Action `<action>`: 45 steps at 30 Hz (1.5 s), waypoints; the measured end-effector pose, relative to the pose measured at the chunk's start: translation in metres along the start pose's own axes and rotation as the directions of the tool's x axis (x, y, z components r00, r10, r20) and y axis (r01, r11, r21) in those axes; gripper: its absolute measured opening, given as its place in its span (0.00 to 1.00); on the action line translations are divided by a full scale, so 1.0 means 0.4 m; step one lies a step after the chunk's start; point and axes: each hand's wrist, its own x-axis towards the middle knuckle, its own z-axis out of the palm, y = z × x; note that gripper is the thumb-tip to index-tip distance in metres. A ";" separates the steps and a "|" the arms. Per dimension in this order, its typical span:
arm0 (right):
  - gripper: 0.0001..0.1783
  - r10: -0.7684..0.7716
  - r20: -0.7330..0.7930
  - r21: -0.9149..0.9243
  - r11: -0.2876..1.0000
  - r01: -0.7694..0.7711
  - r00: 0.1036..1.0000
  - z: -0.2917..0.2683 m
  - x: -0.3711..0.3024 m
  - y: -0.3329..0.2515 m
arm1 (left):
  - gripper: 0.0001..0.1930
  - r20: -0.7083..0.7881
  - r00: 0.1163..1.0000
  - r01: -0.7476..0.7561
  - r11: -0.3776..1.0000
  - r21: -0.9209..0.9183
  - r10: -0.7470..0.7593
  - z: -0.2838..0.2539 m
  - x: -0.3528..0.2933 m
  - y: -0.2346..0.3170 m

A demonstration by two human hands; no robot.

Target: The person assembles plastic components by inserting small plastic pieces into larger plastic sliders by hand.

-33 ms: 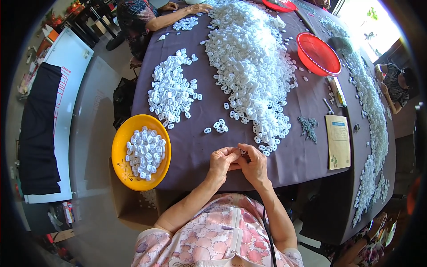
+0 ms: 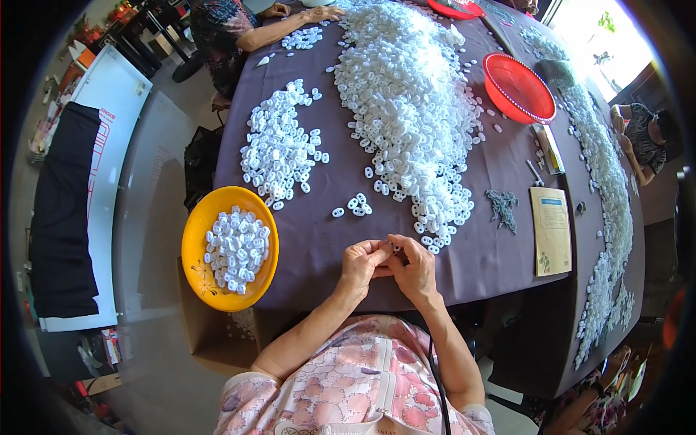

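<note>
My left hand (image 2: 358,268) and my right hand (image 2: 414,271) meet above the table's near edge, fingers closed in a pinch. Between their fingertips is a small white two-holed plastic piece (image 2: 396,248), mostly covered by the fingers. Just beyond them the large heap of like white pieces (image 2: 406,109) tapers toward me. A few loose pieces (image 2: 359,206) lie to the left of its tip. Farther left is a smaller pile (image 2: 279,148), and near it a yellow bowl (image 2: 192,246) is partly filled with white pieces (image 2: 239,250).
A red basket (image 2: 518,88) stands right of the heap. Nearer me lie a tangle of grey-green bits (image 2: 503,209) and a tan booklet (image 2: 551,232). Under the bowl is an open cardboard box (image 2: 206,341). Another person's hand (image 2: 330,13) rests by the heap's far end.
</note>
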 end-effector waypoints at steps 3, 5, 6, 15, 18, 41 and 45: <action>0.18 -0.011 0.023 0.010 1.000 0.011 1.000 -0.005 -0.002 0.003 | 0.07 0.024 1.000 -0.018 0.999 0.041 0.017 0.005 -0.002 0.003; 0.18 -0.012 0.032 0.017 1.000 0.011 0.999 -0.005 -0.002 0.001 | 0.07 -0.010 0.999 -0.046 0.997 0.054 0.047 0.011 -0.002 -0.001; 0.18 -0.048 0.000 -0.015 0.999 0.048 0.999 0.000 -0.002 -0.003 | 0.07 -0.009 0.999 -0.045 0.997 0.055 0.046 0.013 -0.001 -0.004; 0.17 -0.151 -0.009 -0.105 0.983 0.149 0.989 0.005 0.011 0.010 | 0.06 -0.024 0.995 -0.094 0.988 0.123 0.098 0.009 -0.001 -0.010; 0.17 -0.174 0.009 -0.080 0.982 0.174 0.985 0.002 0.012 0.012 | 0.07 -0.027 0.998 -0.061 0.993 0.106 0.064 0.010 0.000 -0.001; 0.17 -0.168 0.035 -0.064 0.983 0.170 0.985 0.001 0.006 0.026 | 0.11 0.105 0.994 0.011 0.990 0.142 -0.026 -0.030 0.025 0.004; 0.17 -0.195 0.020 -0.080 0.977 0.196 0.981 0.004 0.005 0.028 | 0.11 0.069 0.997 0.013 0.991 0.134 -0.023 -0.027 0.022 0.004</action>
